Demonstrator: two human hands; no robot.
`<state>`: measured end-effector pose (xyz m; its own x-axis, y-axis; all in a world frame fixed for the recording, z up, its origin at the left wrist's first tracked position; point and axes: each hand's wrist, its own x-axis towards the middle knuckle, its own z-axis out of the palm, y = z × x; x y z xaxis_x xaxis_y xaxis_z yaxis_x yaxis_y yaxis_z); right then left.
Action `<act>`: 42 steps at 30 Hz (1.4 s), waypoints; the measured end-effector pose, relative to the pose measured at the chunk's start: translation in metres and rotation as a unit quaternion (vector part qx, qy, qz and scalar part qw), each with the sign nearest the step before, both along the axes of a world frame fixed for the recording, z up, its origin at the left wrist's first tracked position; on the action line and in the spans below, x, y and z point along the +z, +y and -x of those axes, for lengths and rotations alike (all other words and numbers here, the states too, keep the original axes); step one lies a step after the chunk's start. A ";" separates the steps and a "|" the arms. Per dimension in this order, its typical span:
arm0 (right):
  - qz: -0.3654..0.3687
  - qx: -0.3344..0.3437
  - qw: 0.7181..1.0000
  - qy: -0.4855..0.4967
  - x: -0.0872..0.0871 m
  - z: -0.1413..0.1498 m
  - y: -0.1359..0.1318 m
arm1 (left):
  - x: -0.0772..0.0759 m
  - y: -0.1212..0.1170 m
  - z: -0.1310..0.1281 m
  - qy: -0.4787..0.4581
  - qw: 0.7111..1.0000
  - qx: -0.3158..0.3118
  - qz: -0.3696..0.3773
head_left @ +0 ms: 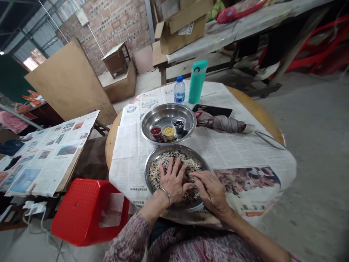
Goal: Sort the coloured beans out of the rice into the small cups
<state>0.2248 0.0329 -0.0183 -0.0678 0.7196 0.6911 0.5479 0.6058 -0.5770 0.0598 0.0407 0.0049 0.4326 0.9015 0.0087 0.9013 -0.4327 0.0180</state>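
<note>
Head view: round table (110, 151), newspaper (128, 145) spread over it. Near basin (147, 174), metal, by the near edge, holds mixed grains (156, 170): white, yellow, black and dark red bits together. Left hand (173, 182) lies palm down on the grains, fingers spread wide, nothing seen in its grip; bracelet (166, 194) at the wrist. Right hand (211, 191) is at the right side of the same basin, fingers partly curled, index pointing left over the grains; cannot tell whether it pinches anything.

Far basin (151, 114), just beyond, holds three clear cups: red beans (156, 131) on the left, yellow beans (168, 132) in the middle, black beans (179, 124) on the right.

Writing: newspaper carries columns of small print; bold characters along the near edge, too small to read surely. Colour photo (247, 180) printed at near right. Water bottle (179, 89), blue cap and blue label, brand illegible. Green bottle (197, 82) to its right has a dark round mark near the top. Cardboard box (177, 42) on the far bench bears a white label (186, 28), text unreadable.
</note>
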 end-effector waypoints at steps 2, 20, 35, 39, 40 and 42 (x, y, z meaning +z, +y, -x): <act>0.001 0.003 1.000 -0.008 0.001 0.000 0.000 | -0.002 0.007 0.002 0.005 1.000 0.004 -0.004; 0.058 0.058 0.994 -0.073 0.040 0.007 0.038 | 0.016 -0.012 0.019 -0.039 0.999 0.008 0.027; 0.154 0.064 0.926 -0.339 0.118 0.101 0.196 | 0.021 -0.008 0.003 -0.109 0.993 0.039 0.031; 0.162 0.085 0.908 -0.377 0.116 0.104 0.208 | 0.012 -0.030 0.012 -0.146 0.986 0.068 0.034; 0.165 0.092 0.902 -0.387 0.116 0.104 0.209 | 0.011 -0.033 0.014 -0.157 0.984 0.075 0.035; 0.168 0.103 0.892 -0.406 0.117 0.105 0.211 | 0.009 -0.036 0.017 -0.183 0.979 0.085 0.037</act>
